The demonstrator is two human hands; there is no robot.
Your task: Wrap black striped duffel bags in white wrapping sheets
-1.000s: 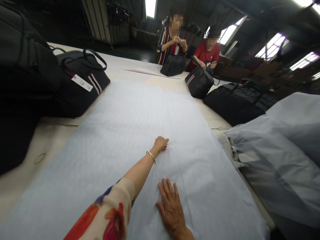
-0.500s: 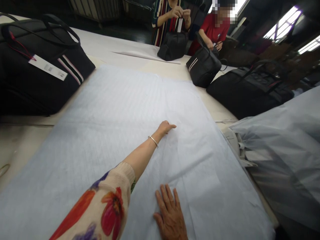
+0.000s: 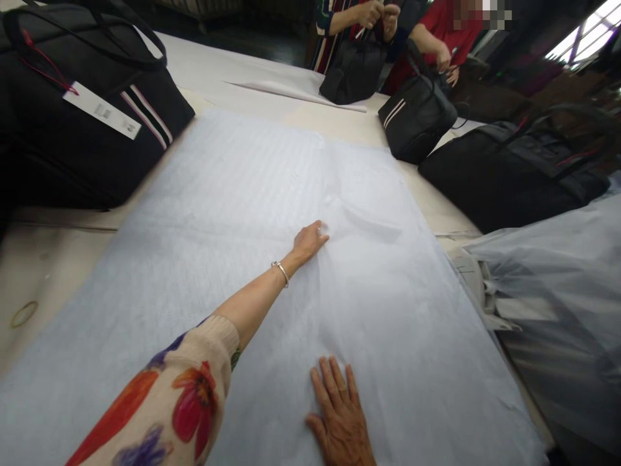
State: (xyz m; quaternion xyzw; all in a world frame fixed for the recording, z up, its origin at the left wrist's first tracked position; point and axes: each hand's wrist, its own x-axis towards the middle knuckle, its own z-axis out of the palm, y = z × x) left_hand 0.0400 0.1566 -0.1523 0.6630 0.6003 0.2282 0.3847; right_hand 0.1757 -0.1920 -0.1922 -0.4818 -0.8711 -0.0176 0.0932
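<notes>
A large thin whitish sheet [image 3: 233, 259] covers most of the table before me. My left hand [image 3: 309, 241], with a silver bracelet at the wrist, reaches out to the middle of it. Its thumb and fingers pinch the sheet at a crease, and wrinkles run from the fingertips toward the far right. Nearer to me, my right hand [image 3: 340, 414] lies flat on the sheet, palm down, fingers stretched out and slightly apart.
A black bag [image 3: 87, 123] with a white tag stands at the left. More black bags [image 3: 417, 116] stand at the far right, two people behind them. Translucent plastic [image 3: 563, 278] hangs over the right edge by a pale plastic device [image 3: 478, 278]. A yellowish ring [image 3: 24, 314] lies at left.
My left hand has drawn back slightly to the left, and the wrinkles in the sheet have shifted, with a new fold beyond the fingers. My right hand stays flat. The camera view has tilted a little.
</notes>
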